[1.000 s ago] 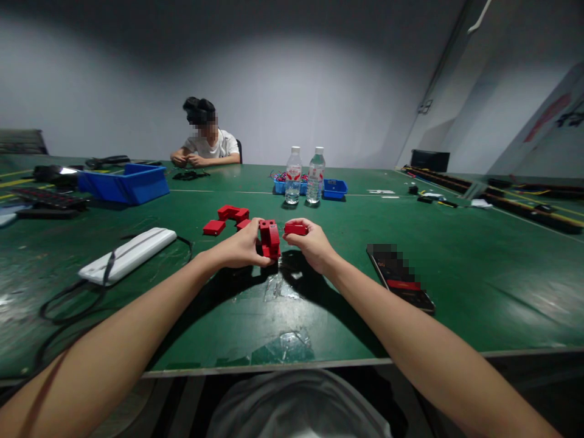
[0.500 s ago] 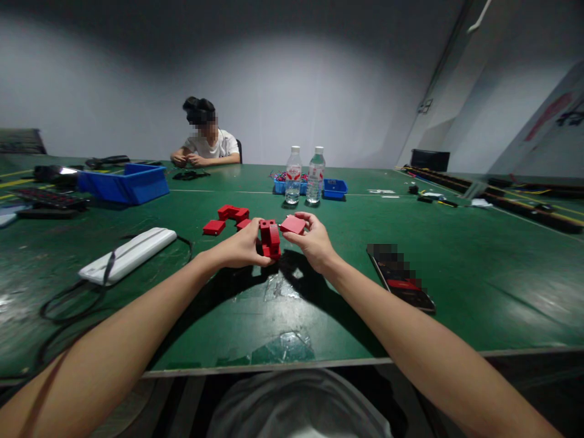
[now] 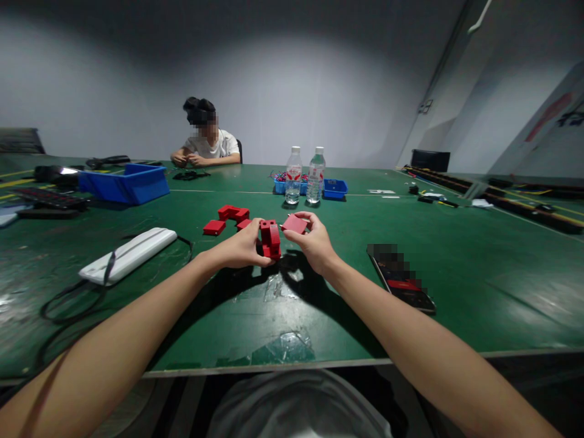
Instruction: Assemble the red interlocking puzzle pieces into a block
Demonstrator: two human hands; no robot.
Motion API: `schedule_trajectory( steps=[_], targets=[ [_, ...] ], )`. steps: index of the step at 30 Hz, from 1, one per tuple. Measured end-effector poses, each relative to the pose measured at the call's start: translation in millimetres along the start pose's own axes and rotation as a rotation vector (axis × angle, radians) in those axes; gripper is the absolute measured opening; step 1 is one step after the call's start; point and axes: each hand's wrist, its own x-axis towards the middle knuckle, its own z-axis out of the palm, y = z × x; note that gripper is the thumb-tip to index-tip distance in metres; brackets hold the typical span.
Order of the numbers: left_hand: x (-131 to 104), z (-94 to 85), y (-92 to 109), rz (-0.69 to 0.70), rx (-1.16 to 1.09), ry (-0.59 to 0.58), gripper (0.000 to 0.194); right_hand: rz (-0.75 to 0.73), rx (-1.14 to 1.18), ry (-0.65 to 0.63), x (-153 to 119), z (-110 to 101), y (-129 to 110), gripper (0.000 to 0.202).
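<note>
In my left hand point(image 3: 244, 248) is a red block with holes in its top and a curved side point(image 3: 270, 238), gripped between thumb and fingers. My right hand point(image 3: 316, 240) pinches a flat red square piece point(image 3: 294, 224) by its edge, just right of the block. A small gap separates the two pieces. Small pins seem to stick out from the square's left side. Beyond my left hand lie a red notched bracket-like piece point(image 3: 233, 212) and a red flat block point(image 3: 214, 227). Another red piece point(image 3: 243, 224) is partly covered by my left hand.
A white power bank-like box point(image 3: 128, 255) with a black cable lies left, a phone point(image 3: 400, 278) right. Two water bottles point(image 3: 293, 176) stand ahead by small blue trays point(image 3: 335, 189). A large blue bin point(image 3: 125, 184) sits far left. Another person point(image 3: 212, 144) sits across the table.
The red square piece in my right hand has shifted very slightly to the right, away from the block. My left hand looks unmoved.
</note>
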Motion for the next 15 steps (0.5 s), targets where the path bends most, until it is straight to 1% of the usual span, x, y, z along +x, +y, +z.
schedule_trajectory(
  steps=[2,4,7,9,13,15],
  targets=[
    [0.0,-0.4,1.0,0.002,0.007,-0.008,0.06,0.034,0.059,-0.01,0.9,0.2,1.6,0.045],
    [-0.1,-0.8,2.3,0.004,0.014,-0.009,0.059,0.018,0.052,-0.002,2.1,-0.5,4.0,0.042],
    [-0.1,-0.8,3.1,-0.003,0.014,0.001,0.059,-0.069,-0.059,0.073,3.3,-2.0,6.5,0.054],
    [0.1,-0.2,2.1,0.002,-0.015,0.001,0.059,-0.087,-0.071,0.081,3.3,-2.4,6.2,0.058],
    [1.0,1.6,-3.2,0.03,-0.072,0.009,0.063,-0.084,-0.038,-0.032,2.4,-2.1,4.5,0.034],
    [1.2,2.1,-5.4,0.034,-0.069,0.024,0.063,-0.113,-0.077,-0.046,2.2,-2.6,5.3,0.03]
  ],
)
